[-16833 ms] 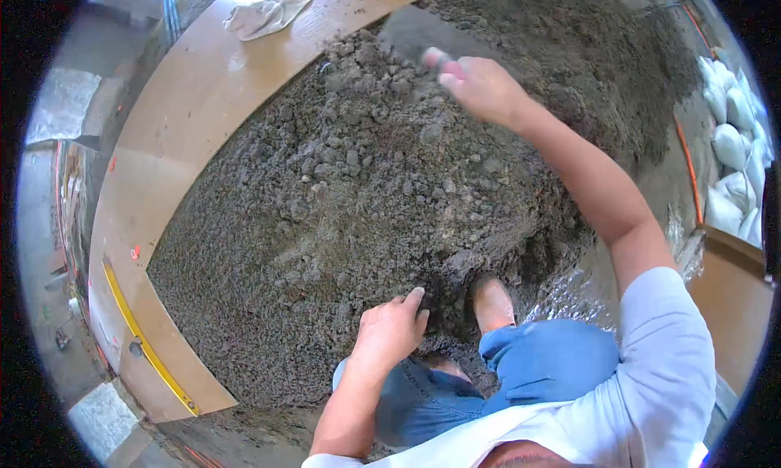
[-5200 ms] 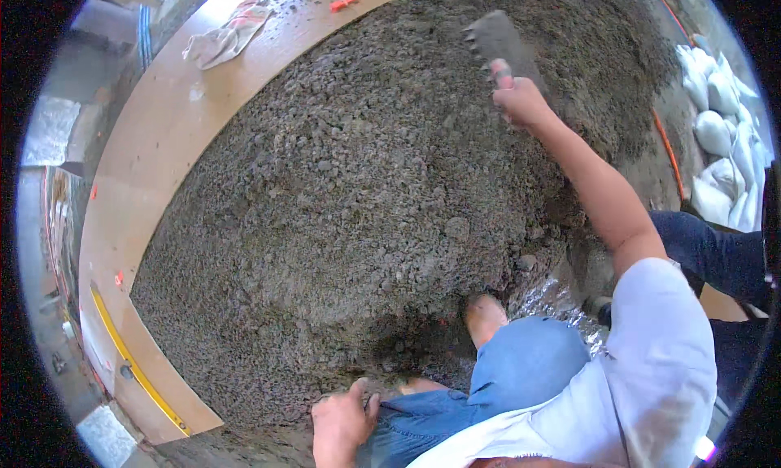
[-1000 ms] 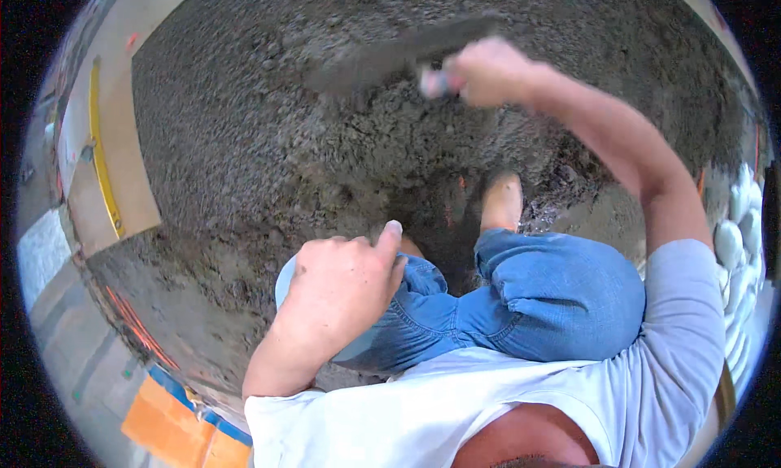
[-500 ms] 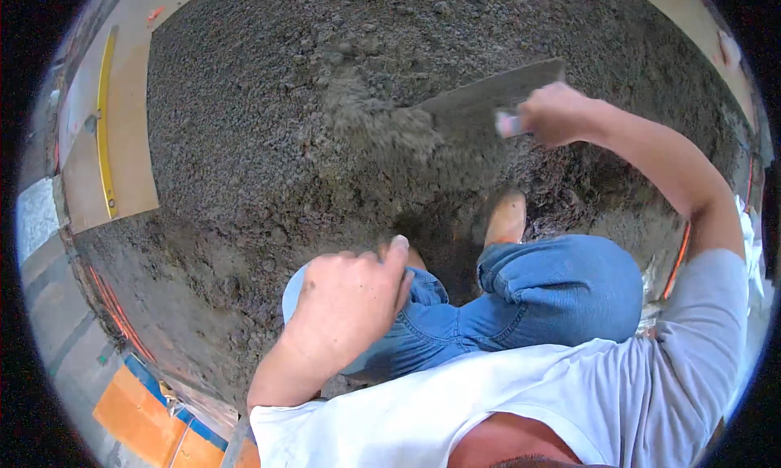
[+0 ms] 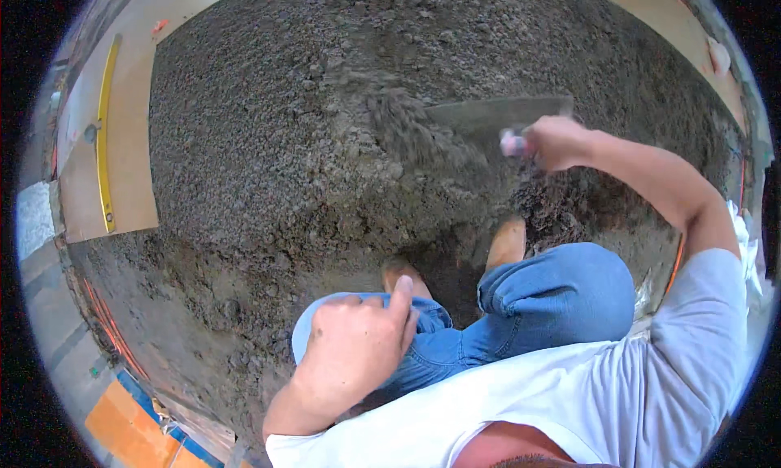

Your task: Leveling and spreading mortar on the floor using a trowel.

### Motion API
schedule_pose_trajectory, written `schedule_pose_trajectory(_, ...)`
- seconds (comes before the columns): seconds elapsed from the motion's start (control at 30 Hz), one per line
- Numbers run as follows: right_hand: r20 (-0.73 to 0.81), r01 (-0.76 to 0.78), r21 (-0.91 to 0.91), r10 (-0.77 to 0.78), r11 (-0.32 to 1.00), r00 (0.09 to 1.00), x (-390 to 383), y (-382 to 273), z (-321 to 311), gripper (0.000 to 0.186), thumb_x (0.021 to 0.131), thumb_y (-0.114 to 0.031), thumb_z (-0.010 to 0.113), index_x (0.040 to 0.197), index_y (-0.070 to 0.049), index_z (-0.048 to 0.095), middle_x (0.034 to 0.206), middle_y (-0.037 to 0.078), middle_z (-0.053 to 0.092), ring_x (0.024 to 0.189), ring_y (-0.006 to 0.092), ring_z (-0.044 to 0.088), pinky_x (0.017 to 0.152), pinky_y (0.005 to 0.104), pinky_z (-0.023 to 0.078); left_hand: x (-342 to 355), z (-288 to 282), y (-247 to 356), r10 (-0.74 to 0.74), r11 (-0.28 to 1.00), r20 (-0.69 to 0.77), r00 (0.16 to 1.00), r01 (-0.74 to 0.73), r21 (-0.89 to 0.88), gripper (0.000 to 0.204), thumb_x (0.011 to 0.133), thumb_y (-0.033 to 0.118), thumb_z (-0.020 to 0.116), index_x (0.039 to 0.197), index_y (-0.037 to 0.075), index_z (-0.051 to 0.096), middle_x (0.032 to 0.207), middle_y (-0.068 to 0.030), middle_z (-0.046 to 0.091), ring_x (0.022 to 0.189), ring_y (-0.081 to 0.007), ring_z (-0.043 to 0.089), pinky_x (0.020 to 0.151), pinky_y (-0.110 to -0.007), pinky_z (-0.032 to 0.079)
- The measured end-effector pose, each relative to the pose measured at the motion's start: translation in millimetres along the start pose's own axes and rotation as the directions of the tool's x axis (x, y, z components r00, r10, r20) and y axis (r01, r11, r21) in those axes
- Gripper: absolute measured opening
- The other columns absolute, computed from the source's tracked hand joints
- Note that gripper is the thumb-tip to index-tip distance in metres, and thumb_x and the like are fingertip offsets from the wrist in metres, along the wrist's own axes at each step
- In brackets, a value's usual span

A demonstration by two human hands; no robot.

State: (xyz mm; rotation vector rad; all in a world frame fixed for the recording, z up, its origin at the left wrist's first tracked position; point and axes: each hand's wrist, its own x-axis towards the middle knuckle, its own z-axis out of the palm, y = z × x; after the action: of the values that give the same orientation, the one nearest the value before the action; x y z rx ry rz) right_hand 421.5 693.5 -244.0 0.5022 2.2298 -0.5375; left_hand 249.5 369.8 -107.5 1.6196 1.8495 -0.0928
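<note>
A long flat trowel (image 5: 476, 116) is in my right hand (image 5: 561, 142), which is closed round its handle. The pale, pinkish end of the handle pokes out past the fist. The blade lies tilted on rough, damp grey mortar (image 5: 252, 118), with its left end pushing up a blurred heap of loose material (image 5: 407, 130). Over my left knee hangs my left hand (image 5: 350, 346), its fingers curled under and its thumb sticking out. I see nothing in it, though its palm is hidden. Both hands are apart.
My bare feet (image 5: 506, 244) stand in the mortar below the trowel. Pale boards (image 5: 122, 175) edge it at the left, with a yellow spirit level (image 5: 103, 134) lying on them. Orange lines (image 5: 110, 325) run along the lower left, near an orange panel (image 5: 130, 423). White plastic (image 5: 747, 240) lies far right.
My right hand has brought the trowel lower and a little nearer to my feet, with loose mortar shifting at its left end. My left hand stays curled over the knee.
</note>
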Motion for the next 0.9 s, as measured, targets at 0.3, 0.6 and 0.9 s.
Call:
schedule_pose_trajectory(0.3,-0.251,0.064,0.45,0.058,0.891,0.966,167,-104,-63,0.035,0.084,-0.026,0.051,0.08,0.006,0.064,0.086,0.027,0.065,0.083,0.0386,0.066,0.073,0.0465,0.052,14,-1,7,0.065,0.997,-0.033,0.997,-0.063,0.038,0.033,0.084,0.026,0.059,0.108,0.003,0.061,0.062,-0.0091,0.063,0.053,-0.023,0.064,0.047,-0.035,0.049)
schedule_pose_trajectory(0.6,-0.022,-0.044,0.216,0.05,0.975,0.999,31,-43,-21,0.019,0.069,-0.004,0.058,0.087,-0.003,0.061,0.079,0.02,0.065,0.078,0.0348,0.065,0.069,0.0434,0.05,-9,3,-1,0.084,0.996,-0.132,0.988,-0.078,0.048,0.034,0.081,0.025,0.06,0.106,0.004,0.063,0.054,-0.0037,0.059,0.049,-0.0203,0.061,0.046,-0.033,0.047)
schedule_pose_trajectory(0.9,-0.141,0.249,0.147,-0.229,0.957,0.963,99,-144,-5,0.017,0.069,-0.01,0.06,0.08,0.003,0.062,0.07,0.02,0.064,0.067,0.0329,0.066,0.062,0.0432,0.052,3,1,11,0.087,0.996,-0.076,0.993,-0.086,0.028,0.032,0.083,0.024,0.059,0.107,0.003,0.062,0.055,-0.0089,0.06,0.052,-0.0247,0.062,0.046,-0.036,0.048)
